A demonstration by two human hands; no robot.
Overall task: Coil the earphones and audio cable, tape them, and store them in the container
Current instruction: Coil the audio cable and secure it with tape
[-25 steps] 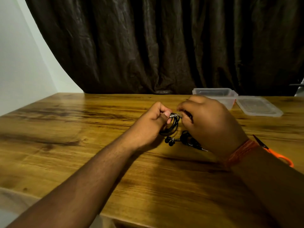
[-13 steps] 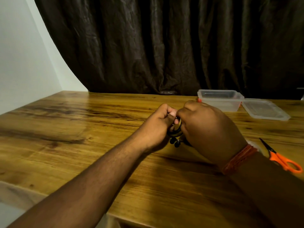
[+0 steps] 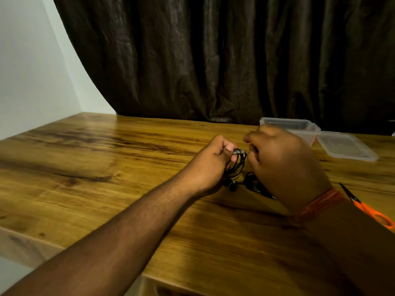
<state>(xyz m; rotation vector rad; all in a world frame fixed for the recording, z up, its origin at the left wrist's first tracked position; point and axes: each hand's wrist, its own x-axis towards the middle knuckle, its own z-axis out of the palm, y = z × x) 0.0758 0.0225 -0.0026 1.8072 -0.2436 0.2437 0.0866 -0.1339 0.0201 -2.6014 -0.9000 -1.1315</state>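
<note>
Black coiled earphones point(image 3: 238, 165) sit pinched in the left hand point(image 3: 210, 165), fingers curled round the loops just above the wooden table point(image 3: 106, 167). The right hand point(image 3: 282, 165) is curled beside the coil — what it grips I cannot tell (blurred). The clear container point(image 3: 299, 124) stands behind, lid point(image 3: 346, 148) beside it.

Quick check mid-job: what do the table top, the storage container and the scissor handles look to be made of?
Brown table top: looks like wood with a glossy varnish; grain streaks and reflections show, though it could be laminate.
Clear rectangular storage container: translucent plastic, slightly frosted; the curtain shows dimly through its walls.
Orange scissor handles: smooth moulded plastic by the uniform bright colour; the dark blades look like metal.
</note>
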